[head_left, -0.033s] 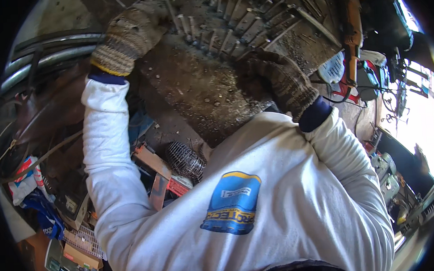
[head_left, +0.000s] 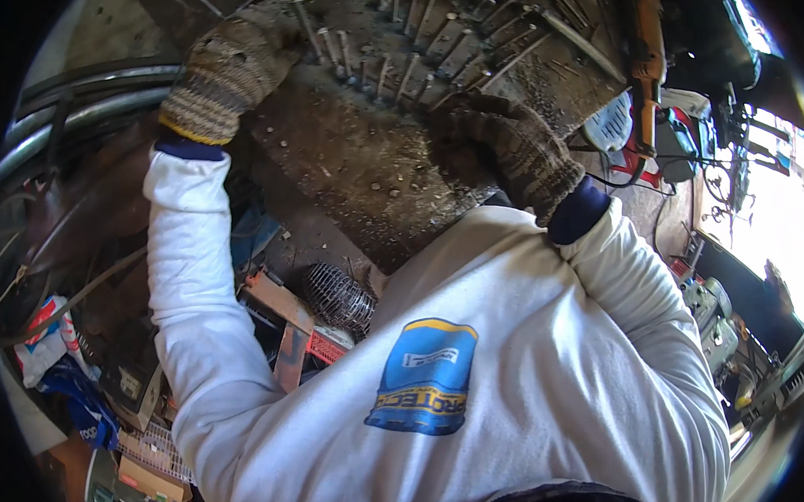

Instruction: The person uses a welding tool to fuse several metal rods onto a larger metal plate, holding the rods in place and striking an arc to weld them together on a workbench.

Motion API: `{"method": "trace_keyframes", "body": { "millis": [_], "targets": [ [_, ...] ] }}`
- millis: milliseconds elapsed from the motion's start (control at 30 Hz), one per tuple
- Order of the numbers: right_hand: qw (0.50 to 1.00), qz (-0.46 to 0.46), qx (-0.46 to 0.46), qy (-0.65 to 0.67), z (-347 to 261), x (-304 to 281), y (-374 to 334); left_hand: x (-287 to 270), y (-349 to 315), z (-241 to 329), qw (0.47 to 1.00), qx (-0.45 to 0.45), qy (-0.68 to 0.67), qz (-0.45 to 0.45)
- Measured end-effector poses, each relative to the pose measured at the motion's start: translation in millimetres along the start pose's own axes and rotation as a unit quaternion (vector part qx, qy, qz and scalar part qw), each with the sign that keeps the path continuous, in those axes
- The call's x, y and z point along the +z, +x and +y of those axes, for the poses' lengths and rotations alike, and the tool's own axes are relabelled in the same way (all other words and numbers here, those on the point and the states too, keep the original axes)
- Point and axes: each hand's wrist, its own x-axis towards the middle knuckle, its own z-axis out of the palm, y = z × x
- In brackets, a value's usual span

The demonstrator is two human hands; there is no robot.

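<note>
The rods (head_left: 452, 50) stand upright or leaning on the surface (head_left: 344, 155), right of our left hand (head_left: 237, 74) and just beyond our right hand (head_left: 510, 148); we cannot tell whether either hand grips.

A long orange power tool (head_left: 649, 47) lies at upper right; curved silvery metal tubes (head_left: 113, 111) run at left. Lower sit a white-and-red bag (head_left: 44, 346), a crumpled blue bag (head_left: 78, 401) and, nearer the middle, a dark rounded wire cage (head_left: 337, 294).
</note>
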Motion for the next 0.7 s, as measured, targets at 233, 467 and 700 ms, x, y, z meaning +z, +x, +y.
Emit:
{"method": "trace_keyframes", "body": {
  "millis": [233,467,700],
  "targets": [
    [1.0,0.007,0.004,0.007,-0.1,-13.1,-27.5,11.8,4.5,-11.0,0.996,-0.032,-0.063,-0.045],
    [0.885,0.03,-0.212,-0.414,-1.2,-3.6,-16.9,13.6,5.4,-12.6,0.998,0.033,-0.039,0.021],
    [0.641,0.033,-0.266,-0.719,-10.3,10.2,1.2,8.7,4.7,-10.4,0.999,0.025,-0.024,-0.007]
  ]
}}
